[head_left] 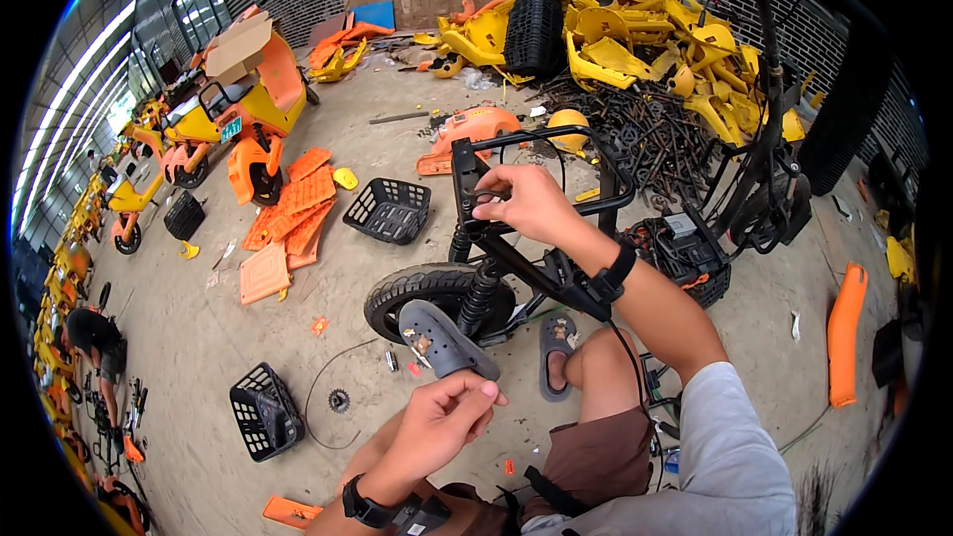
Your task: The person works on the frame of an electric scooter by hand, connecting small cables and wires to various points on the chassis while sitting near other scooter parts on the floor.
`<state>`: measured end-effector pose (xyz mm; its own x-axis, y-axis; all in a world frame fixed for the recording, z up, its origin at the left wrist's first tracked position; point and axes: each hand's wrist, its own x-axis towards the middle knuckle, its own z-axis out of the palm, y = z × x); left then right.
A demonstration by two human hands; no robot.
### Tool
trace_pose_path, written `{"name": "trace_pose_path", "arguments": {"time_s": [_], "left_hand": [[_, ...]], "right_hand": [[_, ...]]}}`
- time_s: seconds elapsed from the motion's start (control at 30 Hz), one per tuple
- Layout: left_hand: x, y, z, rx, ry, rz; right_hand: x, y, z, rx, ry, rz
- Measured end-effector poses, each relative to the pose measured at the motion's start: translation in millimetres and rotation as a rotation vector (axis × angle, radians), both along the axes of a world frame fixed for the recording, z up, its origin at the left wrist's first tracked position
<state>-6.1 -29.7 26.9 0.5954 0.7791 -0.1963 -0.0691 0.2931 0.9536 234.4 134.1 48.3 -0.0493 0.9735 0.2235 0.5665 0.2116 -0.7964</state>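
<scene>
My right hand (521, 201) reaches to the upright black bracket (467, 164) of a stripped scooter frame, its fingers pinched at a small spot I cannot make out. Below the bracket are a black coil shock (486, 288) and the rear tyre (407, 288). My left hand (447, 417) is lower, fingers curled and closed just below my raised foot in a grey clog (442, 347); whatever it may hold is hidden. My other clog (551, 367) is on the floor right of the wheel.
Black baskets (387, 189) (253, 397), stacked orange panels (298, 199), parked scooters (199, 119), a pile of yellow panels (615, 40), black metal parts (655, 149), a battery-laden crate (710, 283) and an orange panel (846, 337) surround me. A co-worker (94, 337) bends at the left.
</scene>
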Motion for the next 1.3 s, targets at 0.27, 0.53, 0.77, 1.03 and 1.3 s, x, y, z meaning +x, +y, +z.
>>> {"name": "trace_pose_path", "arguments": {"time_s": [0.27,0.53,0.77,1.03,1.3], "left_hand": [[3.1,0.6,-3.9,0.009,-0.007,0.006],[3.5,-0.6,-6.0,0.007,-0.020,0.021],[5.6,-0.3,2.0,0.026,0.020,0.025],[5.4,-1.4,3.1,0.048,0.035,0.030],[4.3,-0.2,4.9,0.028,0.032,0.012]], "right_hand": [[0.1,4.0,-6.2,0.050,0.036,0.041],[-1.5,-2.9,-1.9,0.085,-0.033,-0.023],[3.4,6.6,-14.5,0.100,0.114,0.026],[3.3,3.0,-7.3,0.057,0.091,-0.004],[7.5,10.1,-18.7,0.032,0.160,0.050]]}}
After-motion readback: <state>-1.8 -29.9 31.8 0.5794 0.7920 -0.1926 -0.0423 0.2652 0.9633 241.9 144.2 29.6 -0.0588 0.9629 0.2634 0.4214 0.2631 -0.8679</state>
